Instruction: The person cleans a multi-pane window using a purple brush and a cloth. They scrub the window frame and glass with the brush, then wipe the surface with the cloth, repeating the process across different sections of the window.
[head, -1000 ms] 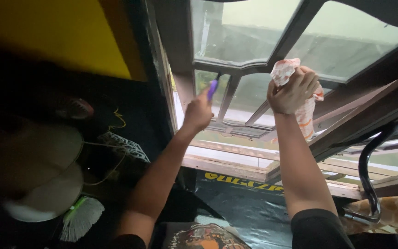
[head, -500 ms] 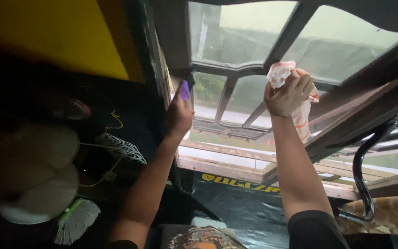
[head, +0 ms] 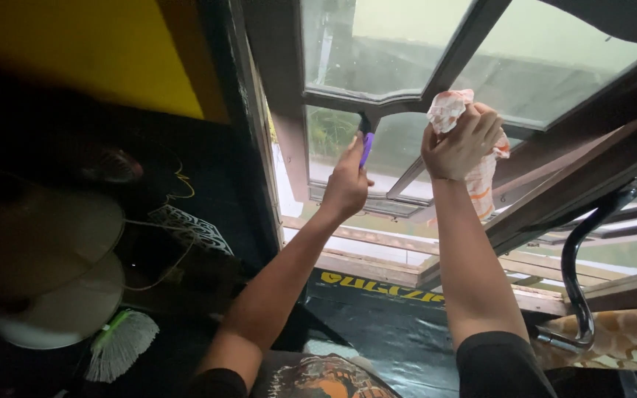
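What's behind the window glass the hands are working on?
Through the window panes: a grey wall and green plants. The cloth in the right hand covers part of the view; left hand holds a purple-handled tool.

A brown wooden window frame (head: 436, 70) stands open, pale daylight coming through its panes. A yellow wall (head: 75, 51) sits left, above dark clutter.

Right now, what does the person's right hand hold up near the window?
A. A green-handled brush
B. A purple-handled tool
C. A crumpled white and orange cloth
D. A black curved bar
C: the right hand grips a crumpled white and orange cloth against the window frame, while the purple-handled tool is in the left hand.
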